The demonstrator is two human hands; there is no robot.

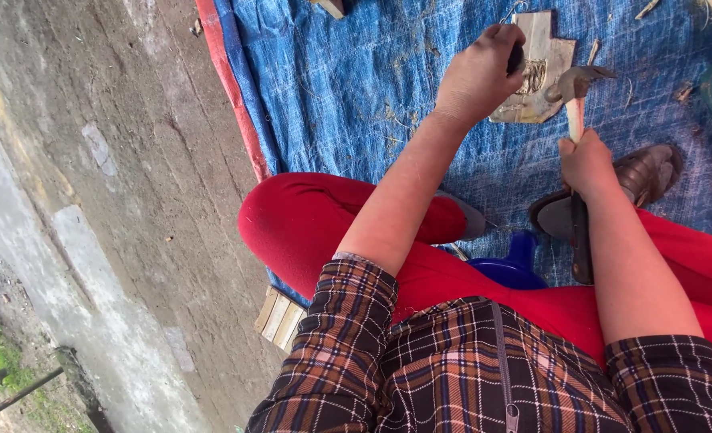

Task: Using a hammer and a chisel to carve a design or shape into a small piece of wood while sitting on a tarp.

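My left hand (478, 74) is closed around a dark tool handle (516, 56), whose tip rests on a flat, pale, cross-shaped wooden piece (550, 56) lying on a blue tarp (356, 88). The cut area on the wood shows rough carved marks. My right hand (586, 164) grips the pale handle of a hammer (576, 84). The metal hammer head hangs just right of the tool, over the edge of the wood. Both arms reach out over my red trousers (316, 216).
A brown sandal (651, 170) and a dark sandal (566, 220) lie by my right wrist. A blue plastic object (516, 266) sits between my legs. A wooden board (279, 317) pokes out beneath my knee. Wood chips dot the tarp; bare concrete (115, 200) lies left.
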